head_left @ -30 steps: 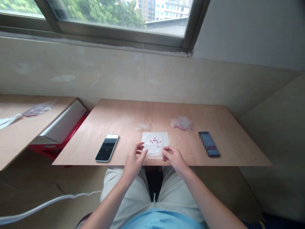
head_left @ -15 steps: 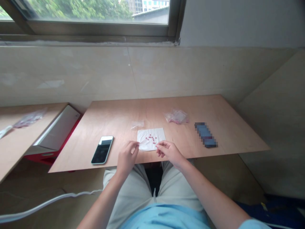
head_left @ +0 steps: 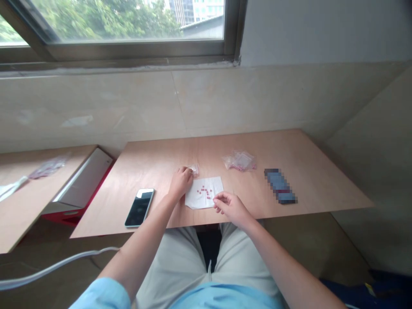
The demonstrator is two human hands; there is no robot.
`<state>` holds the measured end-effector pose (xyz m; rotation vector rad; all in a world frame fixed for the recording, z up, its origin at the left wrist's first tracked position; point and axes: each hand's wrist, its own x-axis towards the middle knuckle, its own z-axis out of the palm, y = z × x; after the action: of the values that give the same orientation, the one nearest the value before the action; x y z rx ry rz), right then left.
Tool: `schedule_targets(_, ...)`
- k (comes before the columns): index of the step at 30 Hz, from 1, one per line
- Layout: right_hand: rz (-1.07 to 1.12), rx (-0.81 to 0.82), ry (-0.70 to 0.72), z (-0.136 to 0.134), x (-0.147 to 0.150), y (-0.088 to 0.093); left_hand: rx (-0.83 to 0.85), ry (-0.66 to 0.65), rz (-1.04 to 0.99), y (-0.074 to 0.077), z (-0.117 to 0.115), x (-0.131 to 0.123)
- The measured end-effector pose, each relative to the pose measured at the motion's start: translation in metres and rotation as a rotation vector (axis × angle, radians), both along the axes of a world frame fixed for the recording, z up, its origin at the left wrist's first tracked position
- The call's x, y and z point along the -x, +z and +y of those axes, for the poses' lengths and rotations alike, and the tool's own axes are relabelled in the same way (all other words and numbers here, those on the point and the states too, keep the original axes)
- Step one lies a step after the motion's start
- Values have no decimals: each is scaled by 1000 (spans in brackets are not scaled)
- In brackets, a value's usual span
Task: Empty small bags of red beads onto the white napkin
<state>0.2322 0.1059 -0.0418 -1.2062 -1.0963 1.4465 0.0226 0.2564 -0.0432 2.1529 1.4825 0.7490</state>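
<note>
1. Since the earlier frame, the left hand (head_left: 180, 182) has moved from the near left edge of the white sheet (head_left: 193, 201) to the small clear bag (head_left: 195, 169) at its far side; curled fingers partly hide it (gripped or merely touched, I cannot tell).
2. The right hand (head_left: 215, 202) has fingers bent close together at the sheet's near right corner; any hold is indiscernible.
3. Small red pieces (head_left: 205, 189) lie mid-sheet, blurred.

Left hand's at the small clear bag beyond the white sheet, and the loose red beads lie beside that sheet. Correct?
One error: the head view shows the loose red beads on the white sheet, not beside it. The left hand is at the small clear bag beyond it.
</note>
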Motion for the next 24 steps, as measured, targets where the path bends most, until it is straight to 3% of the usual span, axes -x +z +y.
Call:
schedule_targets(5, -20, -11, 15, 7, -5, 3, -130, -72, 196, -16, 10, 20)
schedule_targets(9, -34, -5, -19, 17, -18, -7, -170, -62, 257, -19, 18, 28)
schedule_targets(12, -91, -23, -77, 33, -43, -16, -194, -66, 308, -21, 20, 30)
schedule_targets(15, -274, -83, -186, 65, -84, -23, -208, -80, 312, -23, 21, 31)
schedule_targets(19, -748, -204, -389, 124, -138, -25, -212, -120, 303, -22, 23, 31)
schedule_targets(24, -985, -224, -366, 175, -159, -25, -188, -143, 340, -18, 28, 34)
